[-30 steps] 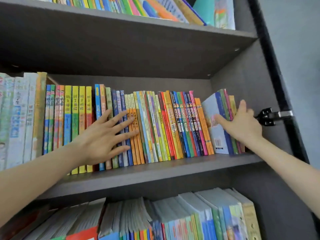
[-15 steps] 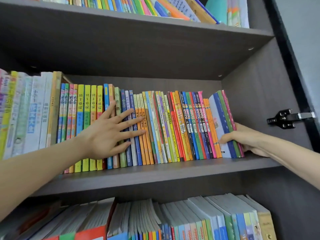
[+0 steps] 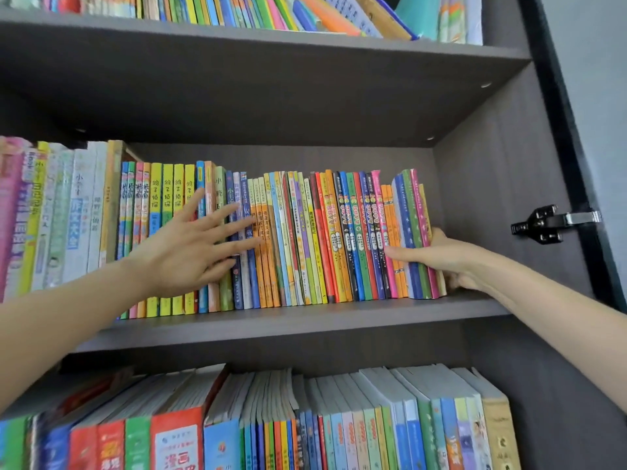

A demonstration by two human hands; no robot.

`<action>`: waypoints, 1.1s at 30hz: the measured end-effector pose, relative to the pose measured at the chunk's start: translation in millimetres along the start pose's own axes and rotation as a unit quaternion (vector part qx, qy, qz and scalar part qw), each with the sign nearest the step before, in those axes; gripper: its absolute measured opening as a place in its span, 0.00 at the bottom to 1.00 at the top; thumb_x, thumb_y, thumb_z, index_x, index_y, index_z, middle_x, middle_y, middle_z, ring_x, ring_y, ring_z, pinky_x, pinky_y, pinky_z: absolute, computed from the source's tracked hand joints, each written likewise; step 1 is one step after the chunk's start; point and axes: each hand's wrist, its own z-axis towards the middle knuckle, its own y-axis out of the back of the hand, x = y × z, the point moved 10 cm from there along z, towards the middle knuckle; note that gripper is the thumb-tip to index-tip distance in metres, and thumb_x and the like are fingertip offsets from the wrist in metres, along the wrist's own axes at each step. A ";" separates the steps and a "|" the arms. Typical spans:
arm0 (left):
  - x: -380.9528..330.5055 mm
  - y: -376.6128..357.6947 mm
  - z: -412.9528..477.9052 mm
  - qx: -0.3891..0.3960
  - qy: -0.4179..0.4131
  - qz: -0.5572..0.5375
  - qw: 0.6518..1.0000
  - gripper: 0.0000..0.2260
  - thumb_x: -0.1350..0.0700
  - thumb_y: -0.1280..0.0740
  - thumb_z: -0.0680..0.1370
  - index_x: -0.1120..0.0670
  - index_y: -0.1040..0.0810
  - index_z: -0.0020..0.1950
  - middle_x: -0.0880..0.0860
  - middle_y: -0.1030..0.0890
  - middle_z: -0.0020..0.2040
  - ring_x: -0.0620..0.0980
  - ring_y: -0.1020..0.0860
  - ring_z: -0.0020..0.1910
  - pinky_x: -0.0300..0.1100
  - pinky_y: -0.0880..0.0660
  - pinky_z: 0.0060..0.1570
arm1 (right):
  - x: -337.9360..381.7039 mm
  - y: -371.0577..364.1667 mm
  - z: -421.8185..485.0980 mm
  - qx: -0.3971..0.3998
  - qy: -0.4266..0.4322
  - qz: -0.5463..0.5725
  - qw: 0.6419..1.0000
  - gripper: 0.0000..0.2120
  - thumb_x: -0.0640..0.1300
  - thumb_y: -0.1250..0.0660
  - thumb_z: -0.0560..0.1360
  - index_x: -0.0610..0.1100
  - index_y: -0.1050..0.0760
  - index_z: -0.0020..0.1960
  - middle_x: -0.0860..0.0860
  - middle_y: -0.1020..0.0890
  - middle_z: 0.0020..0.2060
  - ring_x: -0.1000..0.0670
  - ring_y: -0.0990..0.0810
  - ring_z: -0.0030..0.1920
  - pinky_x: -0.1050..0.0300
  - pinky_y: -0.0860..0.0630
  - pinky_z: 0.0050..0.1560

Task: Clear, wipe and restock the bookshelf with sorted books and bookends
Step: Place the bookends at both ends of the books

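On the middle shelf (image 3: 305, 322), a row of books (image 3: 322, 239) stands upright with spines facing out. Toward its left, the left hand (image 3: 190, 252) lies flat on the spines, its grip wide open, fingers spread, holding nothing. At the row's right end, the right hand (image 3: 437, 257) clasps the end books (image 3: 416, 232), thumb across their spines and fingers curled round the outer side. Further right, a black hinge (image 3: 543, 224) sits on the side panel (image 3: 492, 205).

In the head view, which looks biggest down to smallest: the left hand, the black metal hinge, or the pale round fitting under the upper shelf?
1. left hand, helped by being nearest the camera
2. black metal hinge
3. pale round fitting
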 end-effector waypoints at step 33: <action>32.8 367.5 -512.6 0.129 0.431 0.130 0.884 0.10 0.60 0.37 0.76 0.58 0.16 0.48 0.55 0.15 0.42 0.56 0.16 0.38 0.49 0.20 0.36 | 174.4 -446.0 -641.1 0.650 0.429 0.200 0.595 0.06 0.47 0.34 0.75 0.49 0.21 0.40 0.50 0.17 0.35 0.49 0.18 0.39 0.49 0.20 0.43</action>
